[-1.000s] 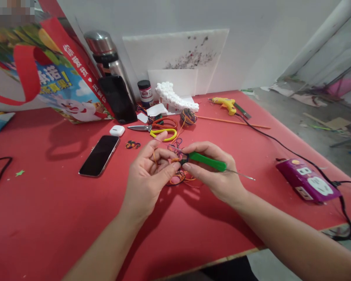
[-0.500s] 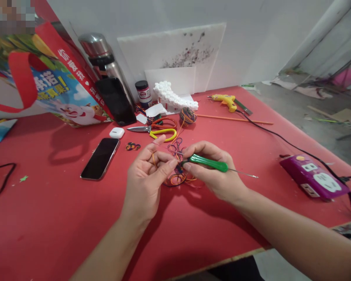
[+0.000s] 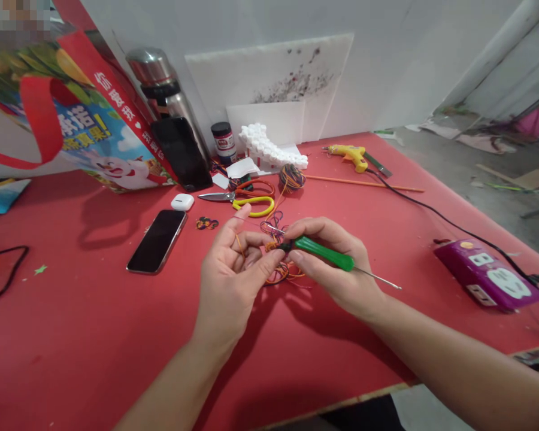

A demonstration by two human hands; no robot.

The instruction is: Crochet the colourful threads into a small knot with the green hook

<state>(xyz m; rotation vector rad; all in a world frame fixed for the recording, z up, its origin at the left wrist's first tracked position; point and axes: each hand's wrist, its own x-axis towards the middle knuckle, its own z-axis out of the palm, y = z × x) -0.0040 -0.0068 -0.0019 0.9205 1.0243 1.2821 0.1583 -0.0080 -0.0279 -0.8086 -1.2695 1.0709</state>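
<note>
In the head view my right hand is closed around a crochet hook with a green handle. A thin metal end sticks out past the handle on the right. My left hand pinches a small dark and orange piece of crochet, partly hidden by the thumb. Multicoloured yarn runs over its raised index finger. Both hands meet at this piece, close to the hook's tip. Loose yarn lies in loops below and behind the fingers. Farther back sits a ball of yarn.
Scissors lie behind my hands, near a small multicoloured crochet piece. At left are a phone, an earphone case and a gift bag. A yellow glue gun and purple power socket are at right.
The whole view has shifted slightly. The hook's tip now points up behind the piece, and the orange part of the crochet shows more. Both hands keep their grip.
</note>
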